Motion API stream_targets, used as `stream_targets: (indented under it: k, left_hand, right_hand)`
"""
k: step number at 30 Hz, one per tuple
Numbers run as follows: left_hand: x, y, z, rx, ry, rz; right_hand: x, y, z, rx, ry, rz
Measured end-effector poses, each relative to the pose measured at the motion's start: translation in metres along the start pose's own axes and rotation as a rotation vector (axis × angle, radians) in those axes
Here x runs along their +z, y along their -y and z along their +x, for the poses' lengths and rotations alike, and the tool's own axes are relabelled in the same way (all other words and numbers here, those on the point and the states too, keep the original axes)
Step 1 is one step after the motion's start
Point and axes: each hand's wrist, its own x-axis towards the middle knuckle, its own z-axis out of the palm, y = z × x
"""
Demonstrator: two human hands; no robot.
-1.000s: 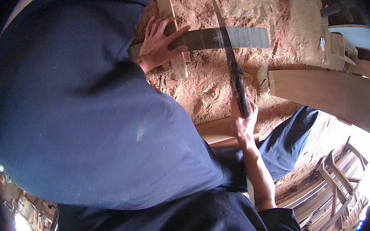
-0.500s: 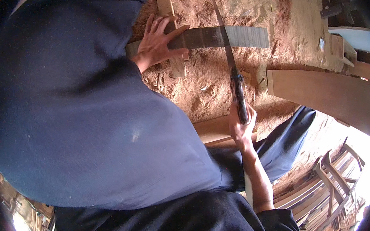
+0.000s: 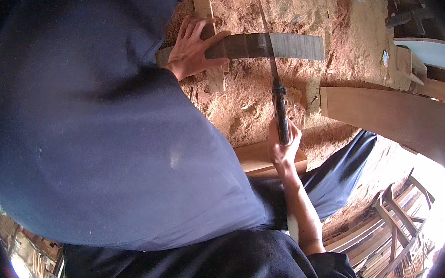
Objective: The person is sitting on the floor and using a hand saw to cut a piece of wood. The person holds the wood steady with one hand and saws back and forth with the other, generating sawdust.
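Here, right grip (image 3: 284,153) wraps saw (image 3: 277,85); left grip (image 3: 192,51) splayed on board (image 3: 249,46); ground (image 3: 247,87) apparently sawdusty.

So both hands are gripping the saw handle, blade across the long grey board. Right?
Not both: only the right hand grips the saw handle. The left hand is spread on the long grey board, to the left of the blade; the head view shows it. The blade does lie across the board.

The right hand (image 3: 285,143) grips a saw (image 3: 273,64) by its dark handle (image 3: 281,114), its blade (image 3: 265,26) crossing a grey board (image 3: 299,46) under the spread left hand (image 3: 193,52).
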Motion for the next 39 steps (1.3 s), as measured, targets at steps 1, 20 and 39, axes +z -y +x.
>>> stream_targets:
  k: [1, 20, 39]
  left_hand:
    - [-0.002, 0.003, -0.004, -0.001, 0.002, 0.019]
    - [0.006, 0.004, -0.005, 0.001, -0.017, 0.037]
    - [-0.003, 0.000, -0.010, -0.035, 0.040, -0.017]
  right_hand:
    - [0.002, 0.001, 0.003, -0.013, -0.004, 0.008]
    - [0.005, 0.005, 0.004, -0.154, -0.071, -0.100]
    - [0.017, 0.001, 0.021, -0.019, -0.035, 0.032]
